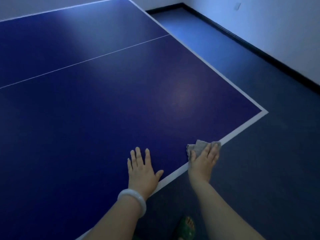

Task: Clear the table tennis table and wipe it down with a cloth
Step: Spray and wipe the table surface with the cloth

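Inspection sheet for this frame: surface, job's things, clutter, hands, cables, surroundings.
Surface: blue table tennis table, white edge lines, thin centre line, light glare.
Job's things: grey cloth, crumpled, near the table's near edge.
Clutter: nothing seen.
Hands: left hand flat on the table, white bangle on the wrist; right hand presses the cloth.
Cables: nothing seen.
Surroundings: dark blue floor, white wall, black skirting, green sandal.

walls (259, 18): pale, plain, small outlet plate (237, 6) high on right | skirting (242, 40): black, along wall base | floor (259, 153): dark blue, brighter toward far corner | light: dim, bluish
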`<state>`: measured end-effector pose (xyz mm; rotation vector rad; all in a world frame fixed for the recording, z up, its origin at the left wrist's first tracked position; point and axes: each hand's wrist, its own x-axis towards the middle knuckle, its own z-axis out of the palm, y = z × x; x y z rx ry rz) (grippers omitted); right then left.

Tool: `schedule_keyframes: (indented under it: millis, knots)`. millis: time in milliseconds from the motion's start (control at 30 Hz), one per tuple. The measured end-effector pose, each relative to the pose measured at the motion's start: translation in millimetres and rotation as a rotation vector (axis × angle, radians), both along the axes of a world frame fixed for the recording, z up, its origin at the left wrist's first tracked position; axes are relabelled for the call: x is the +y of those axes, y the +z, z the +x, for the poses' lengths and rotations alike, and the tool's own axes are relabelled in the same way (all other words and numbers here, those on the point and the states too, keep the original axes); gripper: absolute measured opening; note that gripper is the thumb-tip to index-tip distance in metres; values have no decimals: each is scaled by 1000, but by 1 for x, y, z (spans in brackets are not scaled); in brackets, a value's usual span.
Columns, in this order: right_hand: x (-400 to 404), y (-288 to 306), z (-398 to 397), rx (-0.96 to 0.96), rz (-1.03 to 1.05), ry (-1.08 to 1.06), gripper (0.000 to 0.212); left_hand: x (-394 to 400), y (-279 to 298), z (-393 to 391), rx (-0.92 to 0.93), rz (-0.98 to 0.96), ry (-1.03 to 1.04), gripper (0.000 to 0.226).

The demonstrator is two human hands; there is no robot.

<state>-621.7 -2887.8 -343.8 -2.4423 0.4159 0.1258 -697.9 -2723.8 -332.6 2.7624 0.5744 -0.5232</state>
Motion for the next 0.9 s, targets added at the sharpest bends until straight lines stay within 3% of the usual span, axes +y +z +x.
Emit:
schedule_keyframes:
  millis: [67, 133, 200, 267, 467, 600, 800, 900]
  knots:
    - [-12, 2, 14, 41, 207, -202, 73, -13, 2, 7, 52, 25, 43, 96]
    - [-27, 2, 26, 79, 341, -313, 55, -18, 6, 11, 85, 39, 74, 97]
    - [-50, 4, 35, 118, 369, -312, 32, -21, 11, 14, 112, 45, 86, 94]
    - [-78, 7, 42, 191, 368, -280, 25, -24, 17, 18, 137, 51, 92, 88]
    - [-166, 28, 49, 349, 300, -110, 29, -71, 42, 46, 122, 30, 72, 72]
    - [-220, 56, 60, 299, 272, 8, 23, -128, 60, 86, 57, -5, -9, 68]
    - [-278, 95, 106, 195, 205, 85, 39, -192, 82, 156, -44, -47, -154, 64]
    - [-296, 105, 142, 157, 131, 132, 31, -208, 90, 200, -85, -60, -184, 62]
